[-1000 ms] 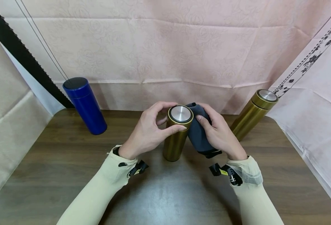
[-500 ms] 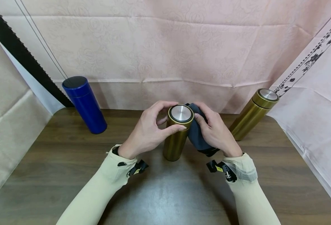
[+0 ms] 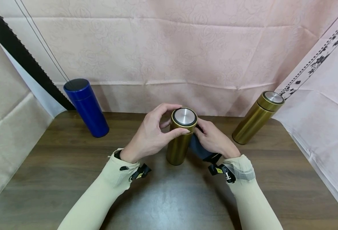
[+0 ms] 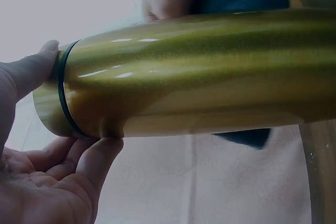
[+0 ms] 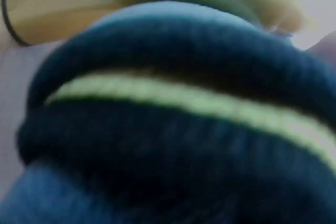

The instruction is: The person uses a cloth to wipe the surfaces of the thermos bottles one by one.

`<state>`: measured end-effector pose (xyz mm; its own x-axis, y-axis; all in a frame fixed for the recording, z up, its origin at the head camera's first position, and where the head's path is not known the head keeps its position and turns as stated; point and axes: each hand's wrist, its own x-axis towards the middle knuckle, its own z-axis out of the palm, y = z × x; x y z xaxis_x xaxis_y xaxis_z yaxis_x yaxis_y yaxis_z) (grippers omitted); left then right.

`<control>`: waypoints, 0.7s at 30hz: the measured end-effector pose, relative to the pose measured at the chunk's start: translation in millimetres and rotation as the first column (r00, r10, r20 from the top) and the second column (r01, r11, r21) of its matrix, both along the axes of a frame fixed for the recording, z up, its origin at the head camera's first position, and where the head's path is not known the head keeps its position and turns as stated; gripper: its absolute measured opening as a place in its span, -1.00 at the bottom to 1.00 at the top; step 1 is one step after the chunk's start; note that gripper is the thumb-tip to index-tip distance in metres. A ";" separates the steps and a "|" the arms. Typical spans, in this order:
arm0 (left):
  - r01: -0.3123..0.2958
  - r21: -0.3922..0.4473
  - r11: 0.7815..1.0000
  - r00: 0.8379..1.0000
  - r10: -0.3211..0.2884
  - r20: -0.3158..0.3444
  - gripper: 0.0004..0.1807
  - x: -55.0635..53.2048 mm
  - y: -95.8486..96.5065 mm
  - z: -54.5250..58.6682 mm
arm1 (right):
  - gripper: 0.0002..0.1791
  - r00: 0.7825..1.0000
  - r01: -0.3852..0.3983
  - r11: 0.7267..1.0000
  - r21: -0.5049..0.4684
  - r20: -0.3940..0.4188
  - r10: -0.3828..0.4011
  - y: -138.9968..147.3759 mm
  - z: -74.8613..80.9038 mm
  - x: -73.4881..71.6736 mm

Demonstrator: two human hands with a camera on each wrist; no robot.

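Flask (image 3: 176, 150), gold, stands upright on the wooden table (image 3: 163, 206), between the two hands I am watching. Up at the lid (image 3: 185, 116), the left hand (image 3: 148, 136) grips it, thumb across the near side and fingers round the far side. The right hand (image 3: 215, 138) holds a dark blue cloth (image 3: 199, 148) at the flask's right side, its fingers partly hidden; seen from the left wrist, some cloth shows past the other edge too. Up close, though blurred, the cloth bears a pale green band (image 5: 157, 91). Cream sleeves (image 3: 111, 183) cover both arms. A second gold flask (image 3: 252, 124) stands to the right, and a blue flask (image 3: 89, 111) with a dark top stands well apart to the left. Behind the table hangs a pale pink sheet (image 3: 157, 57).
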<state>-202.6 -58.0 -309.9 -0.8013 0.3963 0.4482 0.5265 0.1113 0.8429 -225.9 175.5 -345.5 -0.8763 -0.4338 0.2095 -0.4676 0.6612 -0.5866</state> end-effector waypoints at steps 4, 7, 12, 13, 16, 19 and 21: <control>0.007 0.016 1.000 1.000 -0.007 0.008 -0.39 0.0 0.8 -0.6 | -0.80 1.000 0.001 0.999 0.050 0.031 -0.002 -0.9 -10.7 -2.6; 0.006 0.012 1.000 1.000 -0.006 0.004 -0.38 -0.1 0.7 -0.4 | -0.79 0.998 -0.010 0.997 0.082 0.066 0.004 -1.4 -18.5 -5.0; 0.008 0.006 1.000 1.000 -0.008 -0.001 -0.38 -0.3 0.2 -0.2 | -0.75 0.994 -0.030 0.992 0.121 0.112 0.016 -3.8 -29.0 -8.1; 0.010 0.007 1.000 1.000 -0.010 0.000 -0.38 -0.3 0.2 -0.2 | -0.74 0.993 -0.036 0.991 0.129 0.115 0.021 -4.3 -31.1 -8.5; 0.013 0.007 1.000 1.000 -0.013 -0.001 -0.38 -0.3 0.0 -0.1 | -0.72 0.992 -0.045 0.988 0.149 0.121 0.027 -6.1 -35.2 -8.7; 0.012 0.001 1.000 1.000 -0.012 -0.002 -0.38 -0.3 -0.5 0.2 | -0.72 0.993 -0.047 0.986 0.162 0.119 0.028 -7.2 -38.5 -9.3; 0.010 -0.005 1.000 1.000 -0.010 0.001 -0.38 -0.2 -1.2 0.3 | -0.72 0.993 -0.046 0.985 0.165 0.117 0.027 -7.4 -39.2 -9.8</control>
